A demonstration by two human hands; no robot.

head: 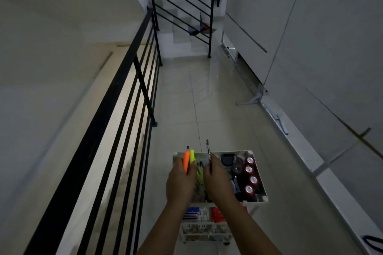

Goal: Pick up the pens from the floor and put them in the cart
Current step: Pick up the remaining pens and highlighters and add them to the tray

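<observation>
- Two bare hands reach forward over a white cart [261, 180] on a pale tiled floor [207, 93], seen from the person's own head, looking down.
- At 9 o'clock, far left, a black metal railing [116, 109] runs from the bottom edge up toward 12 o'clock, where a second railing section guards a short flight of steps.
- Just left of centre, near 6 o'clock, the left hand [180, 182] has its fingers closed around a bundle of pens: an orange highlighter [186, 161] and a yellow-green highlighter [192, 156] side by side, with a thin dark tip showing just beyond them. The bundle points away toward 12 o'clock and sits above the cart's left end.
- Just right of it, the right hand [217, 180] pinches a thin dark pen [208, 156] between thumb and fingers; the pen stands nearly upright, its top past the cart's far rim.
- Between the hands, more yellow-green pens lie in the cart's top tray; details are blurred.
- At 4 o'clock from the hands, the tray's right part holds four red round-topped containers [250, 175] in a row, plus dark items too dim to identify.
- Below the wrists, a lower shelf of the cart holds red and blue packets.
- At 3 o'clock, far right, large white panels [310, 37] lean along the wall.
</observation>
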